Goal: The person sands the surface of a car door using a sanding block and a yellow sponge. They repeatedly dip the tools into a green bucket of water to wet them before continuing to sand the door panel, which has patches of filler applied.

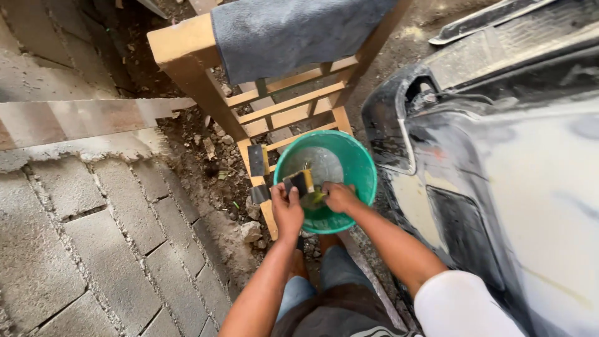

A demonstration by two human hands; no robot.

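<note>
Reaching down over a green plastic bucket [349,163], the person works with both hands inside its rim. The left hand [286,209] is curled shut around a small dark block [298,183] with a yellowish edge, perhaps a sanding block, gripping it between thumb and fingers and holding it above the water at the near left side of the bucket. The right hand [340,196] is folded closed just beside it, knuckles up, with its fingertips down at something greenish-yellow [315,198] at the waterline; what exactly that is cannot be made out. The two hands are close together, nearly touching over the near side of the bucket. The bucket holds cloudy grey water [321,163] and sits on the ground at the foot of a wooden chair [187,53] that leans away from the viewer, its slats running behind the bucket. A grey cloth [293,31] is draped over the chair. A dark strip [256,160] lies against one of the chair's legs, just left of the bucket. To the right is the body of a car [518,187], dull and patchy in black, grey and pale tones, with its lamp opening [421,93] empty. To the left runs a wall of grey concrete blocks [81,237], and the ground between is dirt scattered with rubble [212,156]. The person's knees [324,262] in blue denim show below the forearms.
</note>
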